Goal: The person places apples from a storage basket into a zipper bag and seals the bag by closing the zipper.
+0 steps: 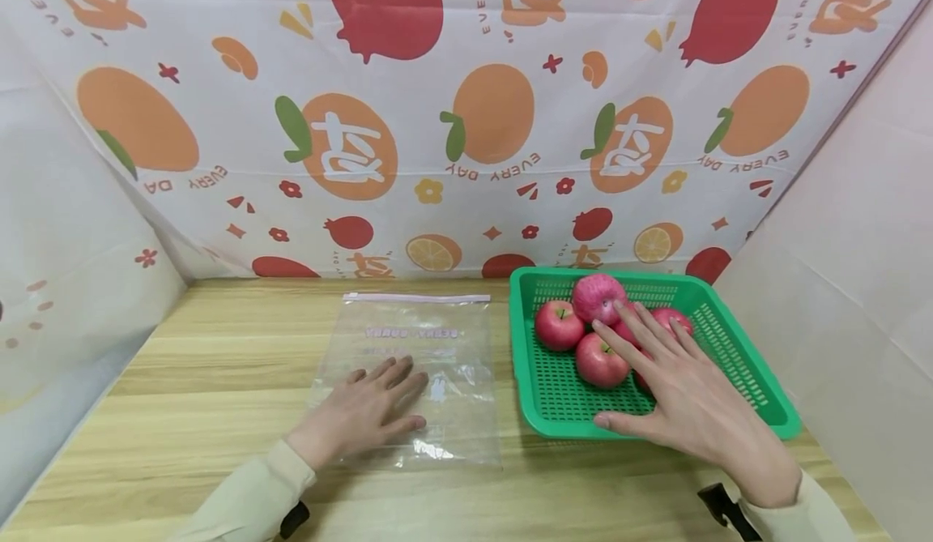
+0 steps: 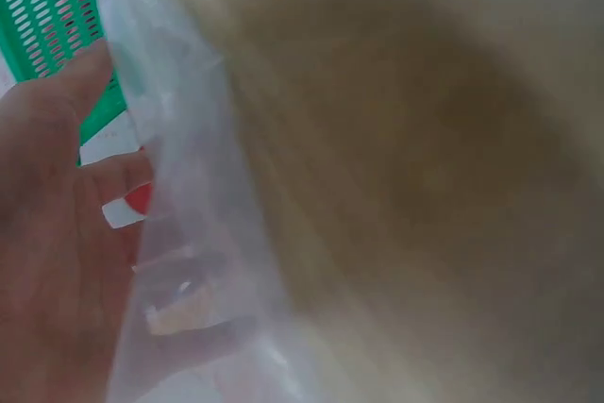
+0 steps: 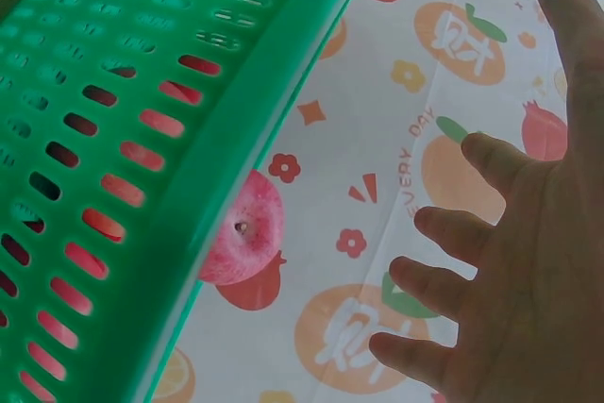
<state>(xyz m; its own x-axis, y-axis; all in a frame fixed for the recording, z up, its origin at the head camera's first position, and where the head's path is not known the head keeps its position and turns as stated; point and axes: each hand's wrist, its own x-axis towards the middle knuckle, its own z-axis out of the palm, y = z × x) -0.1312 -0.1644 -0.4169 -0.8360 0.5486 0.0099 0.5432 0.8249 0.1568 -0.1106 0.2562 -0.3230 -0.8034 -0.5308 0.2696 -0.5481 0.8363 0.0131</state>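
Hands [image 1: 357, 414] [image 1: 692, 396] palm-down, bag [image 1: 466, 380] contact unclear

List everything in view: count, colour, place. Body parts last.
apples: at least five, red to pink, in the basket, some hidden by the right hand
basket: one, green, on the table's right side
zip bag: one, clear with pale pinkish strip, flat left of the basket
table: one, light wood-grain, below
fruit-print cloth: one, white/orange/red, behind
sleeves: two, cream, near edge
wrist straps: two, black, at the wrists
left hand: one, at the bag
right hand: one, over the basket
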